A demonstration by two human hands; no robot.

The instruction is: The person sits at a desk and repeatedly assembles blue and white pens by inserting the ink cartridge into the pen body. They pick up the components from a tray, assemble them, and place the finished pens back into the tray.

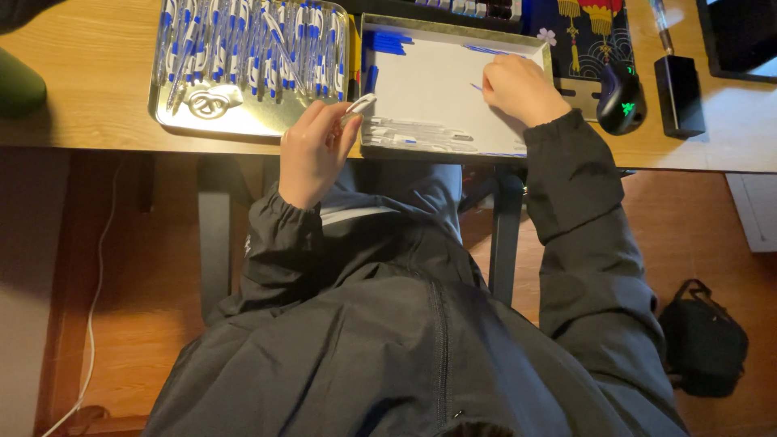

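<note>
At the near edge of the wooden desk (97, 97), centre of the frame, the left hand (314, 154) pinches a white plastic pen barrel (360, 104) between curled fingers. Just beyond, a row of white barrels (417, 133) lies along the front of the shallow white-lined tray (429, 81), where the right hand (518, 87) closes loosely on a small blue piece (476, 86). Upper left, the metal tray (166, 113) holds many blue-and-white pens (251, 48) — seemingly finished — so only a few seem left.
</note>
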